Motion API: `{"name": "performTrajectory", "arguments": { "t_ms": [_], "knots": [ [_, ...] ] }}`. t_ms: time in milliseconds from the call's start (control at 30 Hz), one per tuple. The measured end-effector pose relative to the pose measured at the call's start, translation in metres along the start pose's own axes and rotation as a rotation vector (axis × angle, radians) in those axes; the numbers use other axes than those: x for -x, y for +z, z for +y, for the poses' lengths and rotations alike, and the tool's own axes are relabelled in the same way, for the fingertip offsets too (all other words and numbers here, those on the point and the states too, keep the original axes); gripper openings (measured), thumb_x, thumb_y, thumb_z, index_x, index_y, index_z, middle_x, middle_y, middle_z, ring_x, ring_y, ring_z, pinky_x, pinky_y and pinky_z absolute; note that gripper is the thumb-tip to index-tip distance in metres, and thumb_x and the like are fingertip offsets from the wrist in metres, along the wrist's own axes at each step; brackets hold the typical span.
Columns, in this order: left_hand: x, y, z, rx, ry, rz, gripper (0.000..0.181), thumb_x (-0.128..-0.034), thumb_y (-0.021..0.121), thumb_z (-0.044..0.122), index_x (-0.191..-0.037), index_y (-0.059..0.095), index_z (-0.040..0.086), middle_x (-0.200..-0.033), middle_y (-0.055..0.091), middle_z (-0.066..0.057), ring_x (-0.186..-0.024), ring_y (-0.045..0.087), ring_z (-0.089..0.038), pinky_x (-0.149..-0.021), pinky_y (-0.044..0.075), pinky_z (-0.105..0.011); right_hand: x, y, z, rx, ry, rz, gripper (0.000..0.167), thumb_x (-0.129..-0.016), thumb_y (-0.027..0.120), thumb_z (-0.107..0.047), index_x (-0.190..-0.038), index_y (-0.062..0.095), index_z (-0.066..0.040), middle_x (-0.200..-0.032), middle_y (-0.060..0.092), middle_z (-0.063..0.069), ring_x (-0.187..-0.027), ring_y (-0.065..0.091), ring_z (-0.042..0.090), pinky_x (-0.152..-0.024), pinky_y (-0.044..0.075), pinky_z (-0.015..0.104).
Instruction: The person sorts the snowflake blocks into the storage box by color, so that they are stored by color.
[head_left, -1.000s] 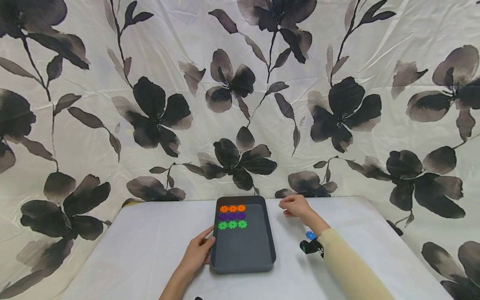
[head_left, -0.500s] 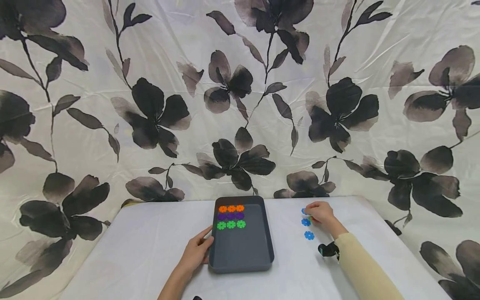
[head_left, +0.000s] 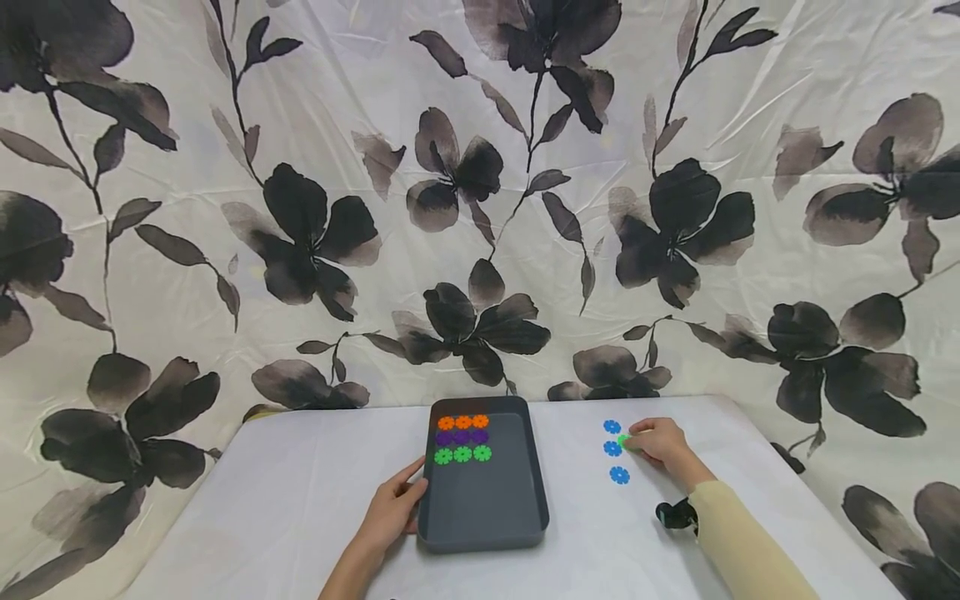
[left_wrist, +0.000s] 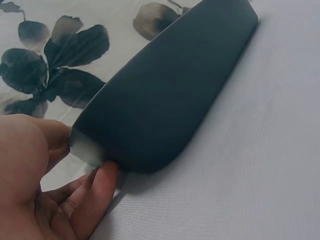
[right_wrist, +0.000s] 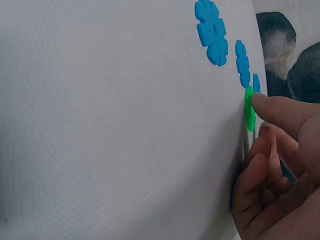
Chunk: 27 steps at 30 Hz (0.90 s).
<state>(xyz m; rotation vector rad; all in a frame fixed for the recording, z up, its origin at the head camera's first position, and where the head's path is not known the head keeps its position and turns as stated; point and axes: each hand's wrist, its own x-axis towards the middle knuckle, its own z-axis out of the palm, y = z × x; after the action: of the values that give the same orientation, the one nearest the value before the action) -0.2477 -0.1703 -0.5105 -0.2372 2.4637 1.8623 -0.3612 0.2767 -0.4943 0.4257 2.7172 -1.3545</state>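
The left hand (head_left: 390, 508) grips the left side wall of a dark grey tray (head_left: 483, 537); the left wrist view shows its thumb and fingers at the tray's (left_wrist: 165, 90) end. Inside the tray, toward its back left, lie rows of flower-shaped discs: orange (head_left: 463, 422), purple (head_left: 461, 437) and green (head_left: 462, 454), three in each. On the cloth right of the tray, the right hand (head_left: 663, 446) pinches a green disc (head_left: 623, 442), seen edge-on in the right wrist view (right_wrist: 249, 110). Three blue discs (head_left: 619, 475) lie beside that hand in a column.
A white cloth (head_left: 285, 492) covers the table. Behind its back edge hangs a pale curtain (head_left: 390, 250) printed with dark flowers. A small black device (head_left: 677, 515) sits on the right wrist, near the cream sleeve (head_left: 742, 542).
From beside the tray, the right hand has moved right to the loose discs and now pinches a green one. The blue discs have come into full view. The left hand keeps its grip on the tray.
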Motion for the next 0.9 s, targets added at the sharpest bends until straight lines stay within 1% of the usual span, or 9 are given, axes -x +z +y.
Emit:
{"name": "performTrajectory", "arguments": {
  "t_ms": [133, 233, 333, 467, 633, 767, 900],
  "knots": [
    [-0.002, 0.000, -0.001, -0.001, 0.010, 0.003, 0.050, -0.0977, 0.060, 0.029, -0.145, 0.049, 0.019, -0.097, 0.052, -0.010, -0.083, 0.049, -0.021, -0.058, 0.056, -0.034, 0.000, 0.000, 0.003, 0.011, -0.016, 0.008, 0.041, -0.079, 0.079, -0.017, -0.114, 0.066, 0.001, -0.104, 0.056, 0.017, -0.059, 0.051, 0.016, -0.052, 0.044, 0.026],
    [-0.002, -0.001, -0.002, -0.002, 0.013, -0.006, 0.050, -0.0980, 0.059, 0.029, -0.145, 0.048, 0.018, -0.098, 0.053, -0.010, -0.083, 0.049, -0.021, -0.058, 0.055, -0.034, 0.002, 0.000, 0.004, 0.053, -0.033, 0.016, 0.042, -0.079, 0.080, -0.020, -0.114, 0.067, 0.001, -0.106, 0.057, 0.018, -0.062, 0.051, 0.017, -0.053, 0.044, 0.026],
    [-0.002, -0.001, -0.002, -0.007, 0.007, -0.013, 0.050, -0.0982, 0.059, 0.030, -0.146, 0.047, 0.018, -0.099, 0.055, -0.010, -0.083, 0.050, -0.021, -0.058, 0.055, -0.033, 0.003, 0.001, 0.004, 0.087, -0.039, 0.013, 0.042, -0.080, 0.079, -0.020, -0.114, 0.067, 0.001, -0.103, 0.058, 0.017, -0.063, 0.050, 0.018, -0.053, 0.042, 0.027],
    [-0.002, -0.001, -0.001, -0.001, 0.015, -0.010, 0.050, -0.0983, 0.059, 0.029, -0.146, 0.047, 0.018, -0.099, 0.055, -0.010, -0.083, 0.050, -0.022, -0.057, 0.055, -0.033, 0.006, 0.002, -0.001, 0.080, -0.041, 0.028, 0.037, -0.081, 0.079, -0.018, -0.110, 0.068, 0.002, -0.096, 0.058, 0.015, -0.058, 0.049, 0.017, -0.051, 0.040, 0.027],
    [-0.001, -0.002, 0.001, 0.004, 0.026, -0.002, 0.050, -0.0980, 0.060, 0.028, -0.145, 0.048, 0.018, -0.098, 0.054, -0.010, -0.084, 0.049, -0.022, -0.057, 0.055, -0.034, 0.007, 0.001, -0.007, 0.045, -0.016, 0.045, 0.032, -0.079, 0.080, -0.016, -0.102, 0.066, 0.001, -0.088, 0.058, 0.011, -0.059, 0.049, 0.017, -0.050, 0.042, 0.026],
    [0.000, -0.002, 0.000, 0.001, 0.027, -0.003, 0.049, -0.0981, 0.059, 0.028, -0.145, 0.048, 0.018, -0.098, 0.053, -0.010, -0.084, 0.049, -0.022, -0.057, 0.055, -0.033, 0.006, 0.001, -0.011, -0.045, 0.002, 0.022, 0.025, -0.082, 0.077, -0.012, -0.098, 0.061, 0.001, -0.081, 0.057, 0.011, -0.060, 0.053, 0.016, -0.051, 0.048, 0.025],
    [0.001, -0.001, -0.001, 0.003, 0.019, -0.005, 0.049, -0.0980, 0.059, 0.028, -0.145, 0.048, 0.017, -0.098, 0.053, -0.010, -0.084, 0.049, -0.022, -0.058, 0.056, -0.033, 0.007, 0.005, -0.019, -0.104, 0.006, -0.019, 0.021, -0.087, 0.071, -0.010, -0.100, 0.061, 0.002, -0.085, 0.058, 0.012, -0.061, 0.056, 0.016, -0.055, 0.053, 0.024]
  ]
}}
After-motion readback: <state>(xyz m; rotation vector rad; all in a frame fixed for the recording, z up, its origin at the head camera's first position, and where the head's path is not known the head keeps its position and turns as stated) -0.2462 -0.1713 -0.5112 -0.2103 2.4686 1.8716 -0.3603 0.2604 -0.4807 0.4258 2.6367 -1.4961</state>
